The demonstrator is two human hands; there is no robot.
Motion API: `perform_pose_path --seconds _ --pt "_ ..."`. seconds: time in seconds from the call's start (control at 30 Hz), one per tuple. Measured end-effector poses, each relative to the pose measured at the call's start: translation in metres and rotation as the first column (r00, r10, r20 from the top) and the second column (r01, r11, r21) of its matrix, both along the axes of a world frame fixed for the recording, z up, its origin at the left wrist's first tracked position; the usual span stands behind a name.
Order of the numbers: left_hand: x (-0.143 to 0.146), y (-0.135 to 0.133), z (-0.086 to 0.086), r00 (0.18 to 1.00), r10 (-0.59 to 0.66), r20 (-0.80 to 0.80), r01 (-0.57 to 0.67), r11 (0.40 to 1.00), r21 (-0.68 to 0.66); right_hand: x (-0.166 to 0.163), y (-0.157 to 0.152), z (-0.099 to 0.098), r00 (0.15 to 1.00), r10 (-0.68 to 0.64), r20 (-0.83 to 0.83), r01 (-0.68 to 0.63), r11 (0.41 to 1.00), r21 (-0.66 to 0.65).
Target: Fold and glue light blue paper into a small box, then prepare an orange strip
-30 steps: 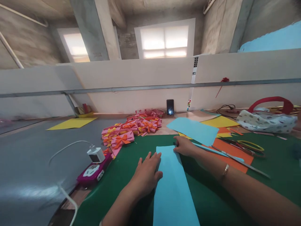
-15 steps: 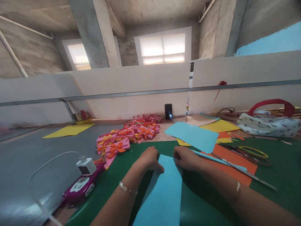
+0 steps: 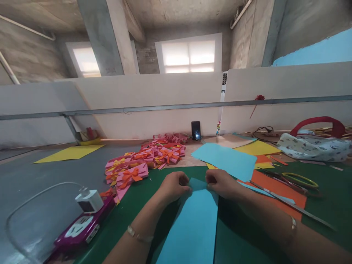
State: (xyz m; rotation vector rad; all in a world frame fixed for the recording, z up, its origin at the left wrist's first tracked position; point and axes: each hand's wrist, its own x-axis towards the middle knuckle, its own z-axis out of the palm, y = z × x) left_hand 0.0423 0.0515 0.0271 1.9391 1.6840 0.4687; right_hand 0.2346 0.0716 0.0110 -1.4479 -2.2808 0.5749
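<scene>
A long sheet of light blue paper point(image 3: 192, 223) lies on the green mat point(image 3: 247, 234), running toward me. At its far end, my left hand point(image 3: 176, 186) pinches the left edge between thumb and fingers. My right hand point(image 3: 220, 182) grips the right edge opposite, fingers curled. Between the two hands the paper's end shows a crease or folded flap. Beyond my right hand rests another light blue sheet point(image 3: 227, 157). An orange sheet point(image 3: 277, 187) sits to the right, with a narrow blue strip, a metal ruler point(image 3: 308, 212) and yellow-handled scissors point(image 3: 301, 179) on or beside it.
Pink and orange folded paper pieces point(image 3: 145, 156) are heaped at the back left. A purple power strip point(image 3: 82, 229) with a white charger point(image 3: 89, 201) stands left of the mat. A phone point(image 3: 196, 131) leans on the back panel. A patterned bag point(image 3: 313, 145) sits far right.
The far end of the blue paper now shows a folded flap between my hands. Both hands have shifted slightly, and the view has moved a little.
</scene>
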Motion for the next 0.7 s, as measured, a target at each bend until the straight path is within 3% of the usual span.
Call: perform_pose_path --seconds 0.2,0.37,0.53,0.7 --pt "-0.005 -0.004 0.002 0.99 0.06 0.131 -0.053 0.997 -0.056 0.007 0.004 0.007 0.982 -0.032 -0.184 0.042 0.998 0.049" --pt "-0.001 -0.005 0.005 0.947 0.028 0.321 0.014 0.992 -0.127 0.011 0.004 0.017 0.928 -0.073 -0.366 0.081 0.997 0.006" --pt "0.001 -0.003 0.004 0.866 0.012 0.499 0.055 0.991 -0.12 0.01 0.001 0.021 0.865 -0.149 -0.479 0.096 0.986 -0.134" --pt "0.006 -0.003 0.003 0.818 0.027 0.574 0.051 0.992 -0.119 0.009 0.0 0.017 0.848 -0.202 -0.489 0.047 0.949 -0.311"
